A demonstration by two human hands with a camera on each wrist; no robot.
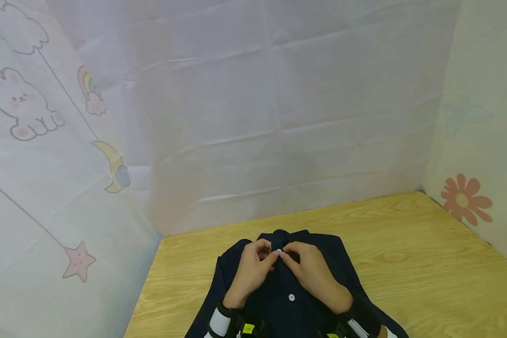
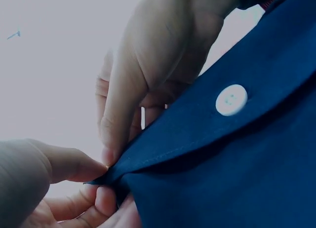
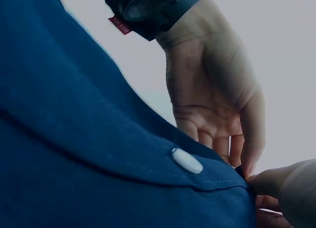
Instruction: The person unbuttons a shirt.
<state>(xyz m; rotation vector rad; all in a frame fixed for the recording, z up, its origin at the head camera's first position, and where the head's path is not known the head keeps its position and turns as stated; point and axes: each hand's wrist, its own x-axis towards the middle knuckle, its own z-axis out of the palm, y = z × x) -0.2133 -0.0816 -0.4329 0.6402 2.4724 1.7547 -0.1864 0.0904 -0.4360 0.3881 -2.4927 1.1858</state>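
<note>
A dark navy button-up shirt (image 1: pixel 274 300) lies on the wooden table, its collar at the far side. At the upper placket, my left hand (image 1: pixel 252 268) pinches the cloth between thumb and fingers. My right hand (image 1: pixel 317 272) pinches the same spot from the other side, the two thumb tips almost meeting. Between them a small white button (image 1: pixel 279 251) shows, partly covered by the thumbs. Lower on the placket sits another white button (image 1: pixel 291 297), seen large as a white button (image 2: pixel 231 100) in the left wrist view. The fingers behind the placket are partly hidden by cloth.
The light wooden table (image 1: pixel 426 263) extends to both sides of the shirt. A pale wall sheet (image 1: pixel 279 117) stands behind it, with printed sheets left and right. Black wrist cameras with straps (image 1: pixel 361 314) sit over the cuffs, close above the shirt.
</note>
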